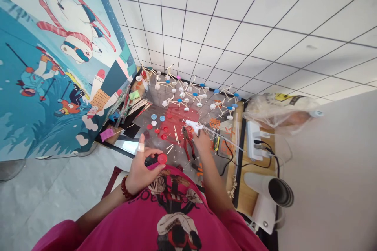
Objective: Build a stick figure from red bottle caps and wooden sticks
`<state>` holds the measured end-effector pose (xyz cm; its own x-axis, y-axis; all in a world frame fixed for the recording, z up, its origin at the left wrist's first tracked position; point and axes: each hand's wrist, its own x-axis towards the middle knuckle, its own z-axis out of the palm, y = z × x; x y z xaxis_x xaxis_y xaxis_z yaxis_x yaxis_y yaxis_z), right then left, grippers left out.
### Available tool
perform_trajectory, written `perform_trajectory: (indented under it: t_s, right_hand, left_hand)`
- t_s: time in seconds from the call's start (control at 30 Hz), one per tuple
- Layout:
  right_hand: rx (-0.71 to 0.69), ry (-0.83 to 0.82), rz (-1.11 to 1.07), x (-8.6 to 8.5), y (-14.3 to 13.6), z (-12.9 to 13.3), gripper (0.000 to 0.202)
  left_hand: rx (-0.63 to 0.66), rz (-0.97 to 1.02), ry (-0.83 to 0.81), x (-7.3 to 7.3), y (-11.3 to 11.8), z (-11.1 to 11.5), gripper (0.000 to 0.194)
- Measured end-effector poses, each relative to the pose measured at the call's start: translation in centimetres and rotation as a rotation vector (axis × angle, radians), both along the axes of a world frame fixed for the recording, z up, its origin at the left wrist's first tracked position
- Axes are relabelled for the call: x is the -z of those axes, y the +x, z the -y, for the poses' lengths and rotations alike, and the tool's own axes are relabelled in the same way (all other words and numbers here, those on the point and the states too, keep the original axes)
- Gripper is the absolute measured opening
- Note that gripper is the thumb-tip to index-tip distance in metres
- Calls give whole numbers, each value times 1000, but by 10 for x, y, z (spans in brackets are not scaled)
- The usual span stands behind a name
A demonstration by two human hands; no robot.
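My left hand [145, 168] pinches a red bottle cap [162, 159] between thumb and fingers, near the front edge of the table. My right hand [202, 139] is closed around the handle of a white glue gun [193, 126], whose nozzle points left over a red area of the table. Just left of my right hand lie red-handled pliers [187, 145]. Between the hands are thin wooden sticks [176, 134] and more loose red caps [163, 136]. Two blue caps [162, 118] and a white cap [154, 123] rest farther left.
Several stick-and-cap models [182, 94] stand along the tiled wall. Bundled sticks [137, 110] and a pink pad [107, 134] lie at the left. On the right are a cutter [216, 142], a power strip [255, 141], cables, a plastic bag [279, 113] and a white cup [279, 191].
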<state>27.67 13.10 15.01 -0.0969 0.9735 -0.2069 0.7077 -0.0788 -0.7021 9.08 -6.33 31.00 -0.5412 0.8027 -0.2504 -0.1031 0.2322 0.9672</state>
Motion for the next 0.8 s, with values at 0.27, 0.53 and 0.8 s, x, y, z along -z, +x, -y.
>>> perform_trajectory:
  t_s: [0.27,0.53,0.8]
  right_hand:
    - [-633,-190,-643,-101,-46,46,33]
    - [-547,-603,-1144,-119,-60,52,31]
    - [64,-311,-836,-56,7,28,38]
  left_hand:
    - [199,94,-67,6,3,2,81]
    - [441,46,-99,-2,4,4,108]
    - [280,-292,-119,-1,-23,2,106]
